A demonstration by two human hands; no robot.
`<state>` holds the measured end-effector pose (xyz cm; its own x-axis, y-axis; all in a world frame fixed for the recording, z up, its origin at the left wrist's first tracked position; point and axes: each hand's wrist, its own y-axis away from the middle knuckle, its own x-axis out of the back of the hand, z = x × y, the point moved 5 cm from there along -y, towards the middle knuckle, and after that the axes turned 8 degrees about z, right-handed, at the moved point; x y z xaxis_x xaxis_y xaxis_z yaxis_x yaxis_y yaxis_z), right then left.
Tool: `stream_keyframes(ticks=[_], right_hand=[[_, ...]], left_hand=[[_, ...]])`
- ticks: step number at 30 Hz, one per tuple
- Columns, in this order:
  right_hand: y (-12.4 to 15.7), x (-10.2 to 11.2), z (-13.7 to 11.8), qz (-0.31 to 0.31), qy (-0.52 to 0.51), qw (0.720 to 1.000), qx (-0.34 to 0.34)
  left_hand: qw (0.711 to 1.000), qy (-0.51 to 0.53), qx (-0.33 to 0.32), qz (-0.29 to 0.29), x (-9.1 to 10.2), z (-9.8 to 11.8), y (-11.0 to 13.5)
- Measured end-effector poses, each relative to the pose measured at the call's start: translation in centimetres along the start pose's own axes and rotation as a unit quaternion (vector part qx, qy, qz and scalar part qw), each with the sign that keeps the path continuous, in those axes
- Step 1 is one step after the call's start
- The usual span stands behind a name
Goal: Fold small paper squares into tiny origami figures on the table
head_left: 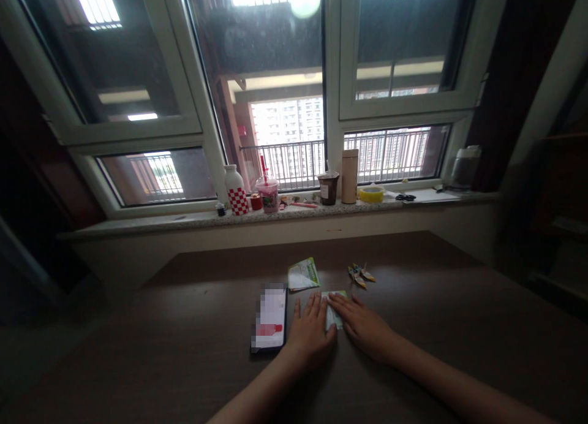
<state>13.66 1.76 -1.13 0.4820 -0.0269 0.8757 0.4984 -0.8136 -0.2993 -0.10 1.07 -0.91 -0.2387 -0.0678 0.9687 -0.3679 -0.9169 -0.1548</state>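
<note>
A small pale green and white piece of paper (334, 317) lies on the dark table between my hands, partly covered by them. My left hand (310, 332) rests flat over its left side, fingers stretched out. From the right, my right hand (362, 326) presses its fingertips onto the paper's upper part, the hand lying flat. Just beyond is another folded green and white sheet (304, 274). Left of my left hand lies a phone (271, 320) with its screen lit and partly blurred out. Farther right sits a small pointed folded paper shape (361, 276) in yellow and dark colours.
The brown table (193, 301) reaches toward a window sill (193, 220). On the sill stand a checkered bottle (237, 194), a pink cup with a straw (269, 195), a dark cup (327, 188), a beige flask (350, 176), yellow tape (371, 195) and scissors (405, 197).
</note>
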Motion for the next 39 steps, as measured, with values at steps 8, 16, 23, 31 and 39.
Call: stream_keyframes(ticks=[8, 16, 23, 31, 39], right_hand=[[0.1, 1.0, -0.1, -0.042, 0.053, 0.996, -0.066], [0.1, 0.9, 1.1, -0.023, 0.070, 0.992, -0.103], [0.2, 0.9, 1.0, 0.055, 0.061, 0.995, -0.049], [0.1, 0.6, -0.3, 0.013, 0.021, 0.999, 0.035], [0.0, 0.6, -0.5, -0.045, 0.039, 0.998, 0.001]], left_hand=[[1.000, -0.016, 0.007, 0.010, -0.5, -0.4, 0.1], [0.998, -0.036, 0.032, 0.035, -0.4, -0.4, 0.5], [0.998, -0.027, -0.015, 0.047, -0.2, 0.1, 0.5], [0.999, -0.022, -0.024, 0.008, -0.4, 0.2, 0.2], [1.000, -0.021, -0.008, 0.002, -0.2, 0.0, 0.1]])
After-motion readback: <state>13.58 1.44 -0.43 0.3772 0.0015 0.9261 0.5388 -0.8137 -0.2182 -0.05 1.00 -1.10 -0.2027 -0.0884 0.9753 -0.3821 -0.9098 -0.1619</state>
